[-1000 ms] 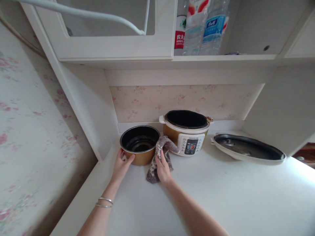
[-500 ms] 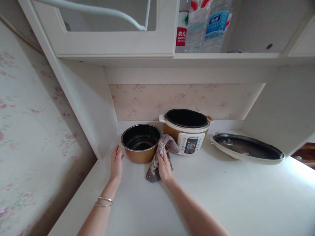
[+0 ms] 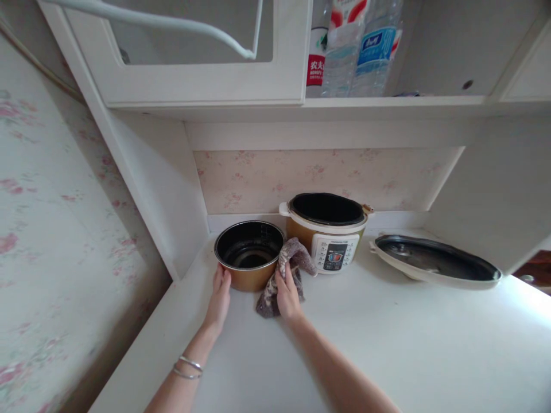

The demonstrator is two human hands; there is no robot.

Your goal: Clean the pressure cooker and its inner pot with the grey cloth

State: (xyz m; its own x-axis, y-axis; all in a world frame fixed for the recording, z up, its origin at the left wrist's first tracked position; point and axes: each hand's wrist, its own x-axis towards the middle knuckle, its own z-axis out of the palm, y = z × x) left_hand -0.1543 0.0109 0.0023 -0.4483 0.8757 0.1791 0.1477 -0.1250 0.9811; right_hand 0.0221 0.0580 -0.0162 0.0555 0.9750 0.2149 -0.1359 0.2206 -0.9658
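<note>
The left hand (image 3: 220, 298) had come back to the inner pot (image 3: 249, 255) on the bench (image 3: 387, 344) — fingers flat against its side, steadying it — while the right hand (image 3: 287, 295) stayed clamped on the cloth (image 3: 284, 275).

The inner pot (image 3: 249, 256) stands left of the cooker (image 3: 328, 232), cloth (image 3: 284, 276) between, lid (image 3: 434, 259) right.

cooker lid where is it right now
In the head view the cooker lid lies on the white counter, right of the cooker, well away from both hands.
</note>
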